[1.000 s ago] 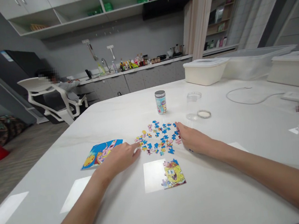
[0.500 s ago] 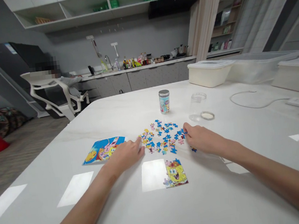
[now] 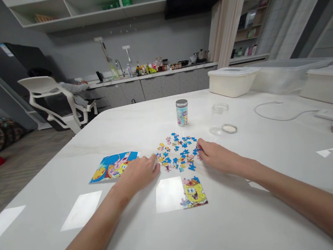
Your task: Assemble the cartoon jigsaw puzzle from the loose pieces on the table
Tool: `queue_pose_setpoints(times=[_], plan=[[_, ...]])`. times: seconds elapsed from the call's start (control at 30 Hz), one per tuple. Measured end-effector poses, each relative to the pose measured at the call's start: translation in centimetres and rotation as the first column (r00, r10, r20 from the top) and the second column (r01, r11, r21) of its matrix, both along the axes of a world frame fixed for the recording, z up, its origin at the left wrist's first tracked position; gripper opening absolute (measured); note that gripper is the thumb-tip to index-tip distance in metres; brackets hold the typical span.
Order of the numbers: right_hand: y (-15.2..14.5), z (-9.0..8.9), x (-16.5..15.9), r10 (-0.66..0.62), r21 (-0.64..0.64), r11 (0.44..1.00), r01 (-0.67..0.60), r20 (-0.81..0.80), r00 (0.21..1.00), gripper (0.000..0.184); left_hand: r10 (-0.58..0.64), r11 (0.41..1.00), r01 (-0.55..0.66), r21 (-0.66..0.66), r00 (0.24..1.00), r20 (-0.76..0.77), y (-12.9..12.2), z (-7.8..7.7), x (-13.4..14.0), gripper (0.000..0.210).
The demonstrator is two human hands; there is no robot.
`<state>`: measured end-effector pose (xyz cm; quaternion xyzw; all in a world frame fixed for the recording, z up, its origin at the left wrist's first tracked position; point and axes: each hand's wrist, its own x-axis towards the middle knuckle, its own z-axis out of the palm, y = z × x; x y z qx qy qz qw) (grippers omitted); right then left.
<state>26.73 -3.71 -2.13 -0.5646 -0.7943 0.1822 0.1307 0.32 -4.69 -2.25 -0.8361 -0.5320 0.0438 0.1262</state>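
Note:
Loose jigsaw puzzle pieces [image 3: 184,152], mostly blue, yellow and pink, lie scattered in the middle of the white table. My left hand [image 3: 141,170] rests at their left edge, index finger and thumb apart, the other fingers curled. On the right edge, my right hand [image 3: 215,155] has its fingertips closed at a blue piece; its palm hides part of the table. Nearer to me lies a joined puzzle section [image 3: 194,192] with a yellow cartoon face. A picture sheet [image 3: 111,167] is partly covered by my left hand.
Behind the pieces stands a printed jar [image 3: 182,115] with a metal lid. To its right are a clear jar [image 3: 220,117] and a ring-shaped lid [image 3: 230,128]. Storage boxes [image 3: 234,83] and a white cable [image 3: 286,118] occupy the right side. A person sits in a chair [image 3: 51,98] beyond the table.
My right hand has moved slightly left, and pieces at the right edge now lie closer to the pile. My left hand is almost unmoved. The view has shifted slightly.

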Motion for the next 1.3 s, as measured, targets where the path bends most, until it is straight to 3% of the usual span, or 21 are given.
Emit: queue_pose_setpoints(times=[0.43, 0.67, 1.0, 1.17, 1.3], plan=[[0.1, 0.5, 0.1, 0.11, 0.103, 0.988, -0.112, 0.022, 0.994, 0.006, 0.032, 0.999, -0.032, 0.009, 0.999, 0.007, 0.1, 0.1, 0.1, 0.036], [0.3, 0.2, 0.1, 0.132, -0.066, 0.988, -0.141, -0.125, 0.983, 0.007, 0.033, 0.999, -0.033, -0.014, 0.999, 0.01, 0.1, 0.4, 0.1, 0.036], [1.1, -0.6, 0.3, 0.135, 0.129, 0.984, -0.123, -0.089, 0.987, 0.008, -0.018, 0.998, 0.02, -0.053, 0.999, 0.029, -0.1, 0.5, 0.4, 0.038], [0.5, -0.4, 0.0, 0.276, 0.199, 0.946, -0.257, -0.074, 0.958, 0.009, -0.034, 0.997, 0.037, -0.061, 0.998, 0.058, 0.0, 0.4, 0.2, 0.04], [-0.3, 0.3, -0.4, 0.444, 0.172, 0.887, -0.428, -0.068, 0.893, 0.017, -0.056, 0.996, 0.063, -0.064, 0.994, 0.098, 0.1, 0.2, 0.0, 0.04]])
